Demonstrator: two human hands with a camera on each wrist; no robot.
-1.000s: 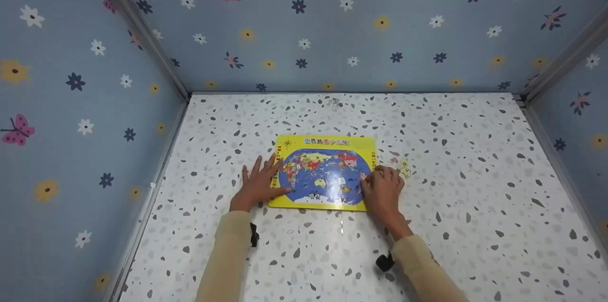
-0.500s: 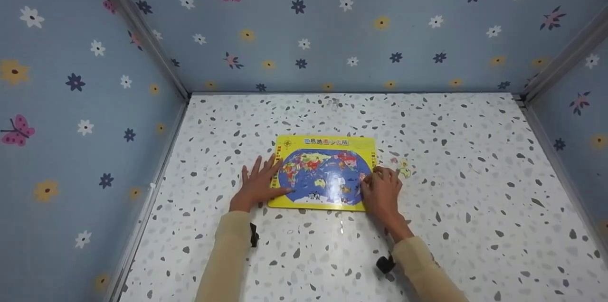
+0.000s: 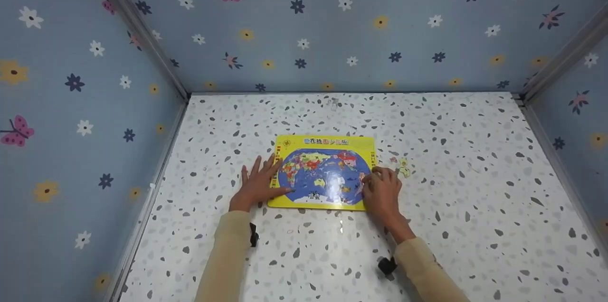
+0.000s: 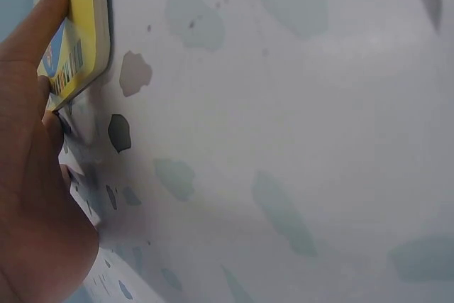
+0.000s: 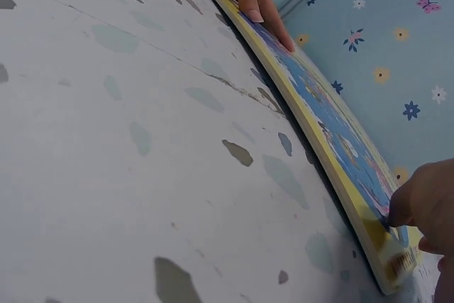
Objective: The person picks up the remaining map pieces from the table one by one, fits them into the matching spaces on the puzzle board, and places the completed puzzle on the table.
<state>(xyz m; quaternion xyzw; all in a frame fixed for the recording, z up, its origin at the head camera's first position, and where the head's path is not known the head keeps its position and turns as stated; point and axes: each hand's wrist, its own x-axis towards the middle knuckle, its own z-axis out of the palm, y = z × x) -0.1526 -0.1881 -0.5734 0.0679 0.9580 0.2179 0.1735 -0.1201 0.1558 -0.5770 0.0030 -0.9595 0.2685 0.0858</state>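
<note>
A yellow-bordered world map puzzle board (image 3: 327, 140) lies flat on the table, with a blue ocean area and coloured land pieces. My left hand (image 3: 256, 185) rests on its left edge, fingers spread and thumb reaching onto the blue. At the right edge, my right hand (image 3: 384, 192) has bent fingers touching the map near its lower right part; the left wrist view also shows the board's corner (image 4: 89, 26). From the right wrist, the thumb (image 5: 403, 207) is seen against the map surface. Whether a small piece sits beneath those fingertips is hidden.
Loose yellowish puzzle pieces (image 3: 403, 168) lie on the speckled white table (image 3: 456, 150) just right of the board, with a small pinkish piece (image 3: 393, 160) beside them. Blue flower-patterned walls (image 3: 323, 31) enclose the table at the back and sides.
The right hand's fingertips shift very slightly at the board's right side, and its wrist moves a little. The left hand and the loose pieces stay where they were.
</note>
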